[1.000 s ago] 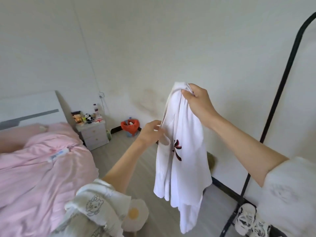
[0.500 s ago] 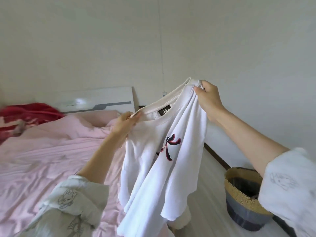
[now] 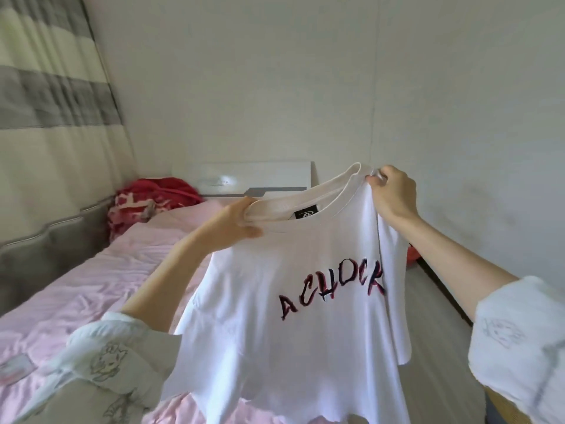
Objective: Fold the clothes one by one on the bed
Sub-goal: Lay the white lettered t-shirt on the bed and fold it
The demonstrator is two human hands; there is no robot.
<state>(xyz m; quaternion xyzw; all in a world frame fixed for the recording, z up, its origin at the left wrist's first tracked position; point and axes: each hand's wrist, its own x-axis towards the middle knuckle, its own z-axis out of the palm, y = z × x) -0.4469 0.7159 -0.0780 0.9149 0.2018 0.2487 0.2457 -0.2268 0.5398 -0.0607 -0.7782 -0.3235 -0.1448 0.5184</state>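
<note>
Fingers (image 3: 244, 215) of the left hand (image 3: 232, 228) and right hand (image 3: 394, 194) pinch only the collar of the white T-shirt (image 3: 290, 316). Below them the cloth hangs free, so it may land wrinkled on the bed (image 3: 91, 286) or slip from the grip.

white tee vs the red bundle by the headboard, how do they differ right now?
The white tee hangs in the air, held up at the collar by the left hand and right hand; the red bundle lies on the pink bed near the headboard. The tee is spread open with its lettering readable; the bundle is crumpled. The tee is white, the bundle red with pale patches. Both look like fabric, and neither is folded yet.
</note>
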